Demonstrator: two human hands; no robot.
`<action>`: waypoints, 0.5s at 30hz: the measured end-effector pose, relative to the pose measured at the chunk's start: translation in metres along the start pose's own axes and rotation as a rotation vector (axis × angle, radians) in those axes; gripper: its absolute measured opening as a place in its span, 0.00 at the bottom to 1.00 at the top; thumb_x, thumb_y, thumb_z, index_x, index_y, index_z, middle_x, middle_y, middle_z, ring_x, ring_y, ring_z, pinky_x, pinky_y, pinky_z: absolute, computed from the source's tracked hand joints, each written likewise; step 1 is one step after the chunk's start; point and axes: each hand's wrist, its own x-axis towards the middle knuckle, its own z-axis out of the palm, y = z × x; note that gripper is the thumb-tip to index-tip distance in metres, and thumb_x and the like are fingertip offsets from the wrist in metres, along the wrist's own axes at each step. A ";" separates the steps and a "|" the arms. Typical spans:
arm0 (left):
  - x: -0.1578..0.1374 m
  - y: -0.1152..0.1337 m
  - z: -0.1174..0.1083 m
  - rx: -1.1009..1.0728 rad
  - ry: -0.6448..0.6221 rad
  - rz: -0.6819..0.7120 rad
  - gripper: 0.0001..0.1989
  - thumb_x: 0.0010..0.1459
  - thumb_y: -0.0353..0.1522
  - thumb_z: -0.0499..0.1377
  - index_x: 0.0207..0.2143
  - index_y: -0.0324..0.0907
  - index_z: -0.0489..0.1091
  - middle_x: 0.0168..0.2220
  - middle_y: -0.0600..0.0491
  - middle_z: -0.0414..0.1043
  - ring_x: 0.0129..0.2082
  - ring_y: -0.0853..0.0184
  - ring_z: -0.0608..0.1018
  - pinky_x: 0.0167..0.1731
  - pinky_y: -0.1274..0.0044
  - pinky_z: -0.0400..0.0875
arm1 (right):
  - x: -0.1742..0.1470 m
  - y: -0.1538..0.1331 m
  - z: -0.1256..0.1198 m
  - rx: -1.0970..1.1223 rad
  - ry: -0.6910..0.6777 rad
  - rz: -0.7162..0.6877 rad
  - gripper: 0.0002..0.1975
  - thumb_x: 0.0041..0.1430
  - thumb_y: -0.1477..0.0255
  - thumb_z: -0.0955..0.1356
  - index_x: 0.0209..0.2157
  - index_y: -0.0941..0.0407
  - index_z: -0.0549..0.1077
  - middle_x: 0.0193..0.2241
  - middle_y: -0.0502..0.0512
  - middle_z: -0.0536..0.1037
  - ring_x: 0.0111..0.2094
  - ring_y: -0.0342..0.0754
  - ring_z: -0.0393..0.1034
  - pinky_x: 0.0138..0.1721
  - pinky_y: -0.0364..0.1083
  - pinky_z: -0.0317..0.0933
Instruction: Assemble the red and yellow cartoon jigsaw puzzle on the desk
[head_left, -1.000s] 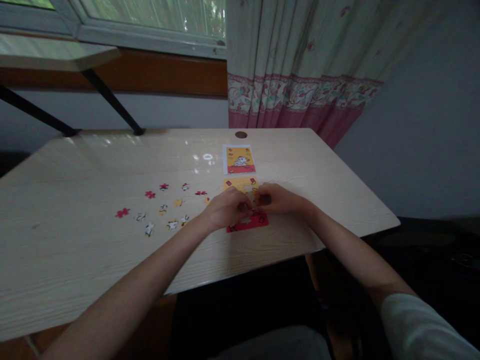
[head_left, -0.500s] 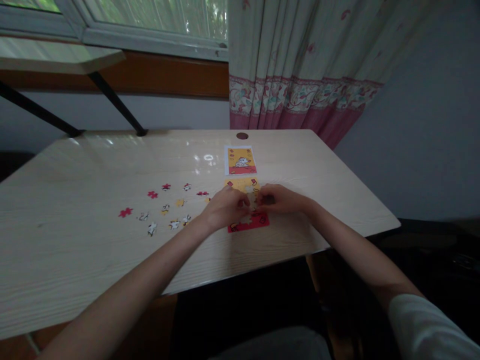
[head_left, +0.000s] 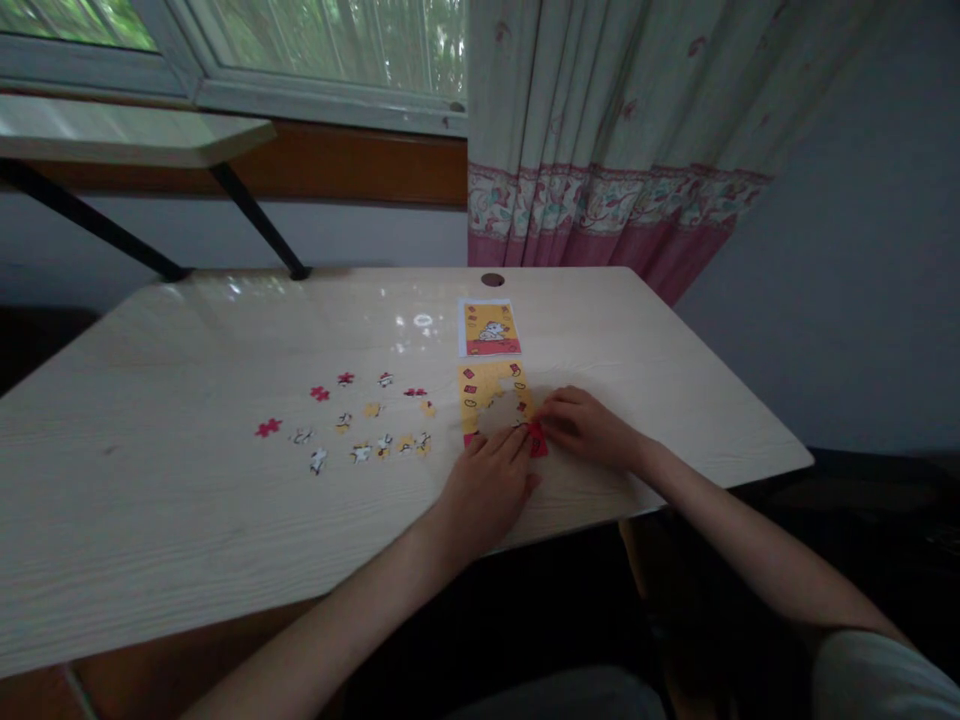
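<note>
Left hand (head_left: 489,488) flat, fingers extended, on near edge of puzzle (head_left: 489,378); right hand (head_left: 589,427) half-curled, right edge, grip unclear.

This looks like a room in a home: a flowered curtain (head_left: 592,110), pink at the bottom, hangs by a far window (head_left: 330,50) showing greenery (head_left: 86,18), and a pale wood-grain desk (head_left: 180,520), with a raised shelf (head_left: 135,130) at far left, carries a cartoon jigsaw (head_left: 489,378).
</note>
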 end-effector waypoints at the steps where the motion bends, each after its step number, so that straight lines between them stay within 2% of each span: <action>1: 0.001 0.001 0.002 0.008 0.008 -0.005 0.18 0.63 0.32 0.50 0.53 0.35 0.63 0.55 0.40 0.66 0.53 0.56 0.69 0.49 0.63 0.65 | -0.002 0.000 0.002 -0.012 0.019 0.001 0.09 0.59 0.74 0.64 0.40 0.57 0.73 0.38 0.60 0.74 0.40 0.50 0.66 0.42 0.49 0.60; 7: 0.005 0.002 0.009 0.034 0.027 0.029 0.17 0.63 0.33 0.50 0.49 0.31 0.66 0.52 0.36 0.67 0.52 0.53 0.69 0.48 0.62 0.66 | -0.007 -0.002 0.005 -0.035 0.050 -0.006 0.10 0.60 0.73 0.64 0.41 0.56 0.74 0.38 0.60 0.74 0.40 0.50 0.66 0.44 0.51 0.60; 15: 0.010 0.004 0.000 0.002 -0.025 -0.003 0.16 0.62 0.33 0.51 0.47 0.31 0.67 0.51 0.37 0.68 0.51 0.53 0.70 0.48 0.64 0.66 | -0.007 -0.003 0.006 -0.032 0.061 0.003 0.10 0.59 0.75 0.64 0.41 0.57 0.74 0.37 0.59 0.74 0.39 0.50 0.65 0.43 0.50 0.61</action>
